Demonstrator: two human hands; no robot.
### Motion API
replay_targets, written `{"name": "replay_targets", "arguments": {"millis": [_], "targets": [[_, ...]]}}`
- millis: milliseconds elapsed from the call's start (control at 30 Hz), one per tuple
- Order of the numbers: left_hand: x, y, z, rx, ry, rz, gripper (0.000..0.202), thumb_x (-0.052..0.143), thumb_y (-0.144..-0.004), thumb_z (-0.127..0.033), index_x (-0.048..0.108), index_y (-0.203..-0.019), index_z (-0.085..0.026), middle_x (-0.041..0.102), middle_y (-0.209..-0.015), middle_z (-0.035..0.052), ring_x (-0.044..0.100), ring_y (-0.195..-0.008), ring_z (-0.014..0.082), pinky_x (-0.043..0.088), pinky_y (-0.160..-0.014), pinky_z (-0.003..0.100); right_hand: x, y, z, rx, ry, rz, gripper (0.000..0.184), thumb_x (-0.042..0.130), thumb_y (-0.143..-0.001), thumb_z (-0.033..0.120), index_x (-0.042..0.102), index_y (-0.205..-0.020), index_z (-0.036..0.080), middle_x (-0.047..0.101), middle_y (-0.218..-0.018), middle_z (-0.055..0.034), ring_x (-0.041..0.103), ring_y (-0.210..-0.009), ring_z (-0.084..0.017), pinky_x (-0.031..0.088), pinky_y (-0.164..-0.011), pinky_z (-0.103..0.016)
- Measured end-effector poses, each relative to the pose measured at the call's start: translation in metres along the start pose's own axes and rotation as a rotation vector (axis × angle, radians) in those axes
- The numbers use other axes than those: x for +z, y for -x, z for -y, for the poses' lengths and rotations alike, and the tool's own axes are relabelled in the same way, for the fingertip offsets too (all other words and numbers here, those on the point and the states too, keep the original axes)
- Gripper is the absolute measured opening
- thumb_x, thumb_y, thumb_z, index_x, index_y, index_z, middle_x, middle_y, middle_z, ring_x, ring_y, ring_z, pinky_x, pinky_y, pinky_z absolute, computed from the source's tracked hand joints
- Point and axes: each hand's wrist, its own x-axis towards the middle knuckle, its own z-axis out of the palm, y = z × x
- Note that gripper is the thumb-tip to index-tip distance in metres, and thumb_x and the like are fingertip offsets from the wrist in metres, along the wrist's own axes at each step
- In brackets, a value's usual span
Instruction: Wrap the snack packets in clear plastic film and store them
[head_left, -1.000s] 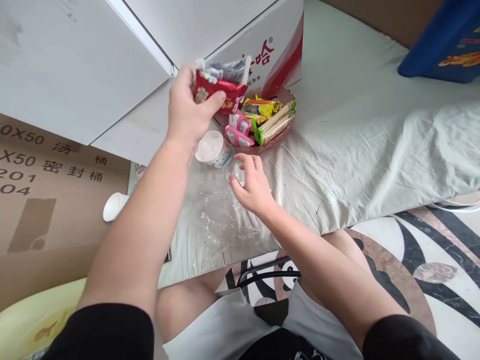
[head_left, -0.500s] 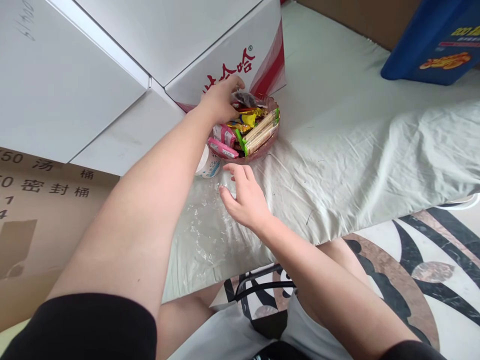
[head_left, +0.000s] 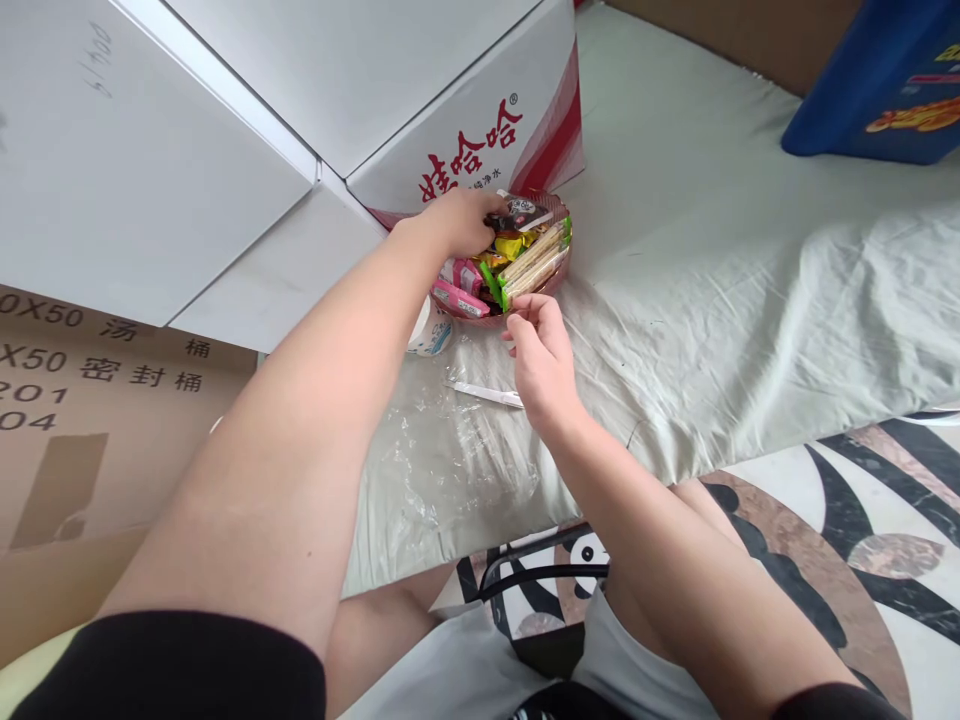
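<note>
A round pinkish glass bowl [head_left: 564, 272] full of wrapped snacks stands against a white carton. My left hand [head_left: 466, 222] reaches over its far left side, fingers closed around the near end of a dark snack packet [head_left: 526, 210]. Beside that lie yellow packets [head_left: 514, 245], pink packets [head_left: 459, 300] and stick-shaped snacks with green-ended wrappers [head_left: 536, 262]. My right hand [head_left: 544, 360] is at the front rim, thumb and forefinger bent together by a green wrapper end; whether they pinch it is unclear. A white strip [head_left: 487, 394] lies left of this hand.
White cartons [head_left: 480, 140] stack behind and left of the bowl, above a brown cardboard box [head_left: 135, 430]. A white cup [head_left: 430, 332] sits left of the bowl, partly behind my left arm. Clear film [head_left: 435, 450] lies on the pale cloth [head_left: 712, 250]. A blue container [head_left: 877, 90] stands far right.
My left hand has lowered slightly, and the dark packet now lies flatter on the bowl's contents. My right hand has moved up and right to the rim, its fingers closing. The white strip now shows.
</note>
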Motion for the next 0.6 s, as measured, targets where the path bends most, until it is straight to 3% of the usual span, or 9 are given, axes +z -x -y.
{"name": "replay_targets", "arguments": {"millis": [100,233,300,467,600], "targets": [[-0.006,0.001,-0.003,-0.009,-0.01,0.058,0.062,0.059,-0.086,-0.013,0.06,-0.145,-0.031,0.065,-0.144,-0.0016,0.057,-0.133,0.0249,0.043,-0.113,0.04,0.003,-0.001,-0.002,-0.033,0.025,-0.004,0.02,0.05,-0.086,0.037,0.049,-0.103,0.026,0.057,-0.093,0.0,0.056,-0.085,-0.016,0.047,-0.082,-0.034],[-0.016,0.006,0.001,-0.044,0.08,-0.235,0.05,0.056,-0.09,-0.013,0.064,-0.139,-0.023,0.068,-0.14,0.0042,0.061,-0.121,0.0224,0.045,-0.109,0.041,0.006,-0.001,-0.008,-0.096,0.072,0.005,0.017,0.046,-0.088,0.033,0.047,-0.102,0.025,0.056,-0.091,-0.001,0.055,-0.084,-0.017,0.048,-0.082,-0.034],[-0.018,0.007,0.003,-0.071,0.089,-0.295,0.046,0.055,-0.09,-0.012,0.066,-0.134,-0.019,0.07,-0.135,0.0068,0.061,-0.118,0.0227,0.046,-0.107,0.041,0.007,0.001,-0.01,-0.115,0.087,0.006,0.015,0.046,-0.088,0.032,0.046,-0.102,0.025,0.057,-0.091,-0.0017,0.055,-0.085,-0.017,0.048,-0.083,-0.034],[-0.005,-0.003,0.004,0.029,0.127,-0.169,0.049,0.062,-0.078,-0.016,0.073,-0.124,-0.029,0.072,-0.126,0.0031,0.062,-0.125,0.0273,0.047,-0.106,0.039,0.006,0.003,-0.009,-0.111,0.098,0.008,0.014,0.048,-0.087,0.03,0.047,-0.1,0.025,0.06,-0.091,-0.0018,0.057,-0.085,-0.018,0.049,-0.082,-0.034],[0.01,-0.019,0.007,0.063,0.173,-0.081,0.052,0.065,-0.07,-0.023,0.073,-0.121,-0.032,0.072,-0.12,0.0043,0.064,-0.117,0.0284,0.049,-0.103,0.04,0.006,0.001,-0.004,-0.093,0.096,0.015,0.013,0.048,-0.086,0.029,0.048,-0.099,0.025,0.061,-0.092,-0.0017,0.058,-0.086,-0.018,0.048,-0.084,-0.034]]}}
